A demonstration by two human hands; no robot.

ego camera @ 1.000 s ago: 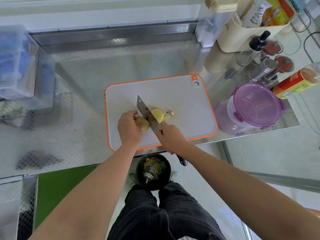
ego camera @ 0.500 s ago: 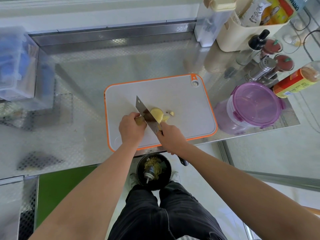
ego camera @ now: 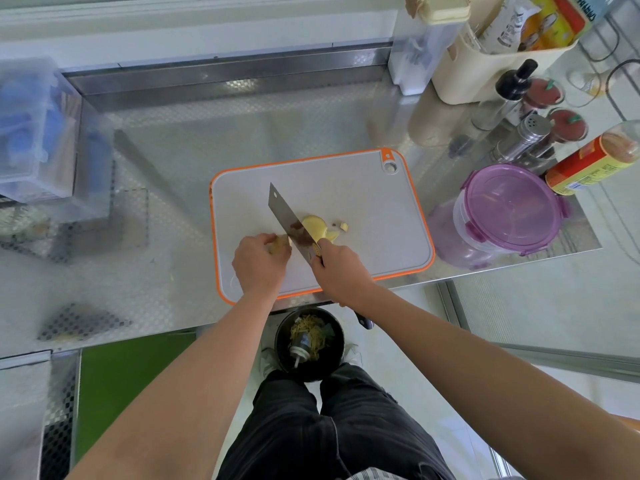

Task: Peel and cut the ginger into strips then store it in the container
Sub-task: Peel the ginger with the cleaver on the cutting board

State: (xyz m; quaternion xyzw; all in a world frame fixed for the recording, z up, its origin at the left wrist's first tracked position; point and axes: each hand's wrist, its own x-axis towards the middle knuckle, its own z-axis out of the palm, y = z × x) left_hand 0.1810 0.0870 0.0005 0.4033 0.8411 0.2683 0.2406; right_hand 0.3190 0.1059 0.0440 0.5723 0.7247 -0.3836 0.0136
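Near-centre on the orange-rimmed grey cutting board (ego camera: 381, 202), the left hand (ego camera: 259, 268) is pinching the yellow ginger chunk (ego camera: 278, 242); the right hand (ego camera: 341, 271) is gripping the broad steel cleaver (ego camera: 289, 220). Slicing thinly, knuckles guiding, is advisable.

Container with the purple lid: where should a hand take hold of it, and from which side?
Span the container across its round lid rim, coming from above or from the board side. The lid lies flat and level, and bottles crowd its far and right sides, while the board side stands free.
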